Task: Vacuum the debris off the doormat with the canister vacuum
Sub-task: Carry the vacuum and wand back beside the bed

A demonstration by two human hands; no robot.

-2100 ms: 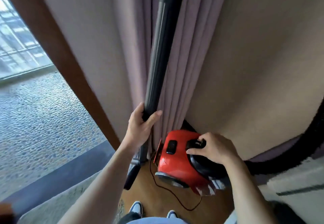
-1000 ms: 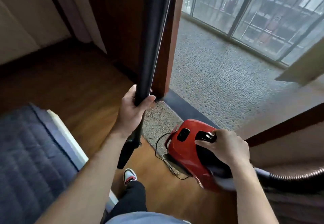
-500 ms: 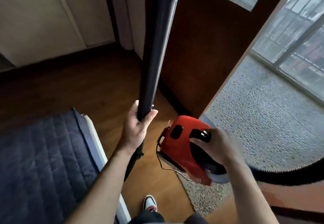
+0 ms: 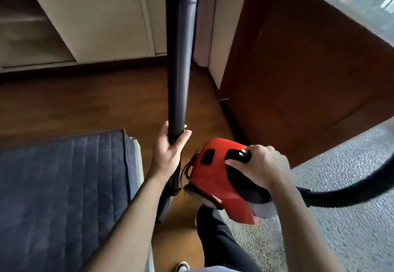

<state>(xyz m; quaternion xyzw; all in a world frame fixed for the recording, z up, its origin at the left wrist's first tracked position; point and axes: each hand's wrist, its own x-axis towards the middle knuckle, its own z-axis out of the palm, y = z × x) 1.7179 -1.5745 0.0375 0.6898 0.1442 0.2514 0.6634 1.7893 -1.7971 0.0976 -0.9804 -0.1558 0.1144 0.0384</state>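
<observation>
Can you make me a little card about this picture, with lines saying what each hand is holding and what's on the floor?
Left job: left hand grips the black vacuum wand, held nearly upright
Right job: right hand grips the carry handle on top of the red canister vacuum
Tube: black hose curves away to the right
Floor: wood floor, pebbled flooring on the right
Nearby: dark blue quilted pad on the left

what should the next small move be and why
Probably set the red canister down on the wood floor beside the doormat: the right hand grips its handle and holds it above the leg, and the left hand grips the wand with its end off the mat.
</observation>
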